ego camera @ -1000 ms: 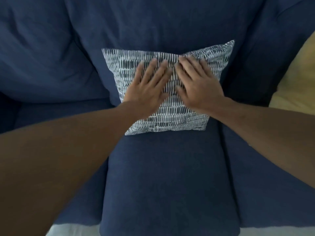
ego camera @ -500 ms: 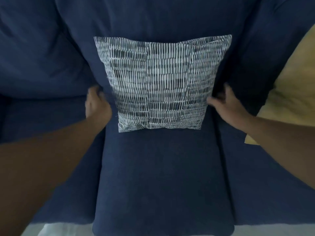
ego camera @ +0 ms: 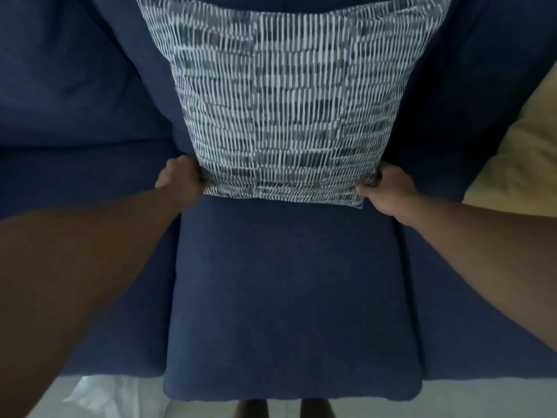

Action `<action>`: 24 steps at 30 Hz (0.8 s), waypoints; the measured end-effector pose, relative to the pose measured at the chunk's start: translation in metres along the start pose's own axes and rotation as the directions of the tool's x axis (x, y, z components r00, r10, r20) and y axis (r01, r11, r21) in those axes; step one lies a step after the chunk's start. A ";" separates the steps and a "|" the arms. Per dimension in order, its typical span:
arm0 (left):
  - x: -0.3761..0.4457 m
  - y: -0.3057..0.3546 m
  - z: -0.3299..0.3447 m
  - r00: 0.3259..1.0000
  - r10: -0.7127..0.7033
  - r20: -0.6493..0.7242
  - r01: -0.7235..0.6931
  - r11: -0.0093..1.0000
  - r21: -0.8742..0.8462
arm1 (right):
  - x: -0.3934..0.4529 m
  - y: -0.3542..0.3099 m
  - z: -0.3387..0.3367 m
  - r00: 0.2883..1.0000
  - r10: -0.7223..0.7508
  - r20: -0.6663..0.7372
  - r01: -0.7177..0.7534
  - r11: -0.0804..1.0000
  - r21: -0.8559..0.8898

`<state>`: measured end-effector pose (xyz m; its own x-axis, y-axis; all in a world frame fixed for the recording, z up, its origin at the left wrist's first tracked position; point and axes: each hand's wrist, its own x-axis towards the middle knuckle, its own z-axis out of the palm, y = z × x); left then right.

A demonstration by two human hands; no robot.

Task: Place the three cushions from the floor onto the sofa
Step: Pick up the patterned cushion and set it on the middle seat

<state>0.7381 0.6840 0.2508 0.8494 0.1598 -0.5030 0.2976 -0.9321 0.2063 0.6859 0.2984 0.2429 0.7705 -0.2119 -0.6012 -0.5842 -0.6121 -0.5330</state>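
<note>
A cushion with a white-and-grey dashed pattern [ego camera: 286, 95] stands upright against the backrest of the dark blue sofa [ego camera: 289, 291], on its middle seat. My left hand [ego camera: 180, 181] grips the cushion's lower left corner. My right hand [ego camera: 387, 191] grips its lower right corner. A yellow cushion [ego camera: 518, 152] leans on the sofa at the right edge of view, partly cut off. The patterned cushion's top edge runs out of the frame.
The sofa's left seat and back cushion [ego camera: 75, 95] lie to the left. Pale floor [ego camera: 126, 396] shows below the seat's front edge, with my feet [ego camera: 283, 410] just at the bottom.
My hands went from pressing flat on the cushion's front to its sides, then down to gripping its two lower corners. The view moved closer to the cushion.
</note>
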 end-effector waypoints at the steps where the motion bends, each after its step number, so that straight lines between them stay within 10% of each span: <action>1: 0.000 -0.003 0.002 1.000 -0.004 -0.010 0.005 0.999 0.039 | -0.001 0.000 0.002 1.000 -0.004 -0.008 0.004 1.000 -0.001; 4: -0.006 -0.015 0.010 0.997 0.067 0.034 -0.068 0.997 0.023 | -0.003 -0.001 0.001 0.998 -0.006 -0.057 0.006 1.000 0.000; 7: -0.015 -0.007 -0.002 0.998 0.004 -0.067 -0.032 0.905 -0.424 | -0.007 -0.012 -0.012 0.980 -0.061 -0.188 0.104 0.968 0.229; 10: -0.009 0.014 -0.032 0.990 -0.126 -0.069 -0.017 0.373 -0.928 | -0.012 -0.041 -0.034 0.926 -0.164 -0.341 0.317 0.828 0.463; 12: -0.007 0.028 -0.044 0.994 -0.099 -0.038 -0.016 0.215 -0.976 | -0.011 -0.067 -0.045 0.911 -0.224 -0.348 0.375 0.800 0.468; 24: 0.014 0.026 -0.031 0.994 -0.092 0.054 0.068 0.165 -0.984 | -0.006 -0.103 -0.060 0.904 -0.191 -0.382 0.359 0.824 0.439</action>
<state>0.7711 0.6724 0.2756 0.7937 0.2272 -0.5642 0.5360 0.1771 0.8254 0.7566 0.3170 0.3369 0.9058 -0.3654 -0.2146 -0.3162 -0.2458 -0.9163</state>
